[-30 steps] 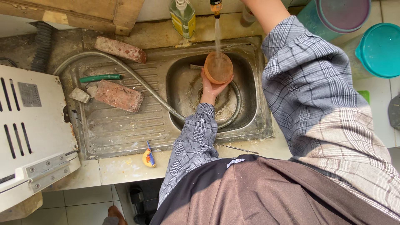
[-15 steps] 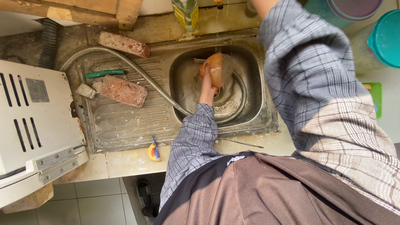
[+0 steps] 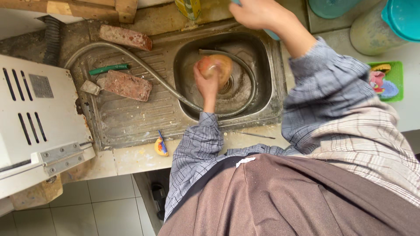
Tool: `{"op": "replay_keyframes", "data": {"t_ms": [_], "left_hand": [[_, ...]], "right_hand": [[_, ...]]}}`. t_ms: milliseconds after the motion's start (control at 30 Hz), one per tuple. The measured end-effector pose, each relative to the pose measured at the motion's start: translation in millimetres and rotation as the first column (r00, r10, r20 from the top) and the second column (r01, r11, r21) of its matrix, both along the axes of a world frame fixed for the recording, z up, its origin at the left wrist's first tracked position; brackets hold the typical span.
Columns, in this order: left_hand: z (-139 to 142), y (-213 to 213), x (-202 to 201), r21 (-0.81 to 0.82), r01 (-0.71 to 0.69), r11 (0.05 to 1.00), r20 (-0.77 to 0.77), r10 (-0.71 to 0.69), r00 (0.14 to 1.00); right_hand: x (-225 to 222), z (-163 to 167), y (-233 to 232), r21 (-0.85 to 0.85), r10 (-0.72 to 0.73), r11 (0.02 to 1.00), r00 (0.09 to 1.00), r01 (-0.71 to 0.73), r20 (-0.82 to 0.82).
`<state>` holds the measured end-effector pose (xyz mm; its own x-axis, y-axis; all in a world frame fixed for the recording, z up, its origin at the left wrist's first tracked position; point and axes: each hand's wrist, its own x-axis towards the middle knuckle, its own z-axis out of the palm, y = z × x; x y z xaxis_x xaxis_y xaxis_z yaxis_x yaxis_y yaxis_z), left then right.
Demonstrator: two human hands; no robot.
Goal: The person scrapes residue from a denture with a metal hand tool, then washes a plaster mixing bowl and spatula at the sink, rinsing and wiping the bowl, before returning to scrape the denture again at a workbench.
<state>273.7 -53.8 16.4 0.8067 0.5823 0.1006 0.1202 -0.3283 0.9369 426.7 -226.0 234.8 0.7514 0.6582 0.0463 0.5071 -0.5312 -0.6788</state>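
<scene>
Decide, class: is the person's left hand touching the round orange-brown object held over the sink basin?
Touching. The head view shows the left hand with fingers wrapped around the near edge of the round orange-brown object, gripping it above the sink basin.

A steel sink (image 3: 271, 65) sits in the counter (image 3: 131, 159). On the ribbed drainboard left of the sink lie two red bricks, one (image 3: 128, 85) near a green-handled tool (image 3: 109, 68), the other (image 3: 125, 37) behind it. A grey hose (image 3: 144, 70) curves across the drainboard into the sink. Further left stands a white vented appliance (image 3: 35, 113). Right of the sink are teal containers (image 3: 400, 19) and a green tray (image 3: 387, 81)
</scene>
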Motion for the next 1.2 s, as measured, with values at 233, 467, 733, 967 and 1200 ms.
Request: {"op": "replay_keyframes", "data": {"t_ms": [233, 467, 733, 967, 1200], "left_hand": [[5.2, 21.3, -29.4, -0.98, 0.157, -0.125, 0.19, -0.325, 0.927], [19.6, 3.8, -61.0, -0.916, 0.204, -0.346, 0.322, -0.328, 0.888], [27.4, -28.2, -73.2, -0.903, 0.371, -0.216, 0.407, -0.157, 0.9], [37.1, -46.5, -83.1, -0.917, 0.382, -0.113, 0.396, -0.151, 0.906], [41.9, -79.3, -82.4, -0.865, 0.499, -0.051, 0.5, 0.003, 0.866]], "right_hand": [[-121.3, 15.7, -49.5, 0.015, 0.079, 0.997, 0.997, -0.079, -0.002], [-175.7, -44.3, -72.1, 0.238, -0.031, 0.963, 0.931, 0.125, -0.362], [-223.6, -67.5, -65.3, 0.112, -0.135, 0.982, 0.978, 0.154, -0.158], [-231.3, -76.1, -72.3, -0.177, -0.266, 0.925, 0.905, 0.337, 0.333], [-255.2, -100.8, -74.0, 0.186, -0.245, 0.957, 0.963, 0.223, 0.11]]}}
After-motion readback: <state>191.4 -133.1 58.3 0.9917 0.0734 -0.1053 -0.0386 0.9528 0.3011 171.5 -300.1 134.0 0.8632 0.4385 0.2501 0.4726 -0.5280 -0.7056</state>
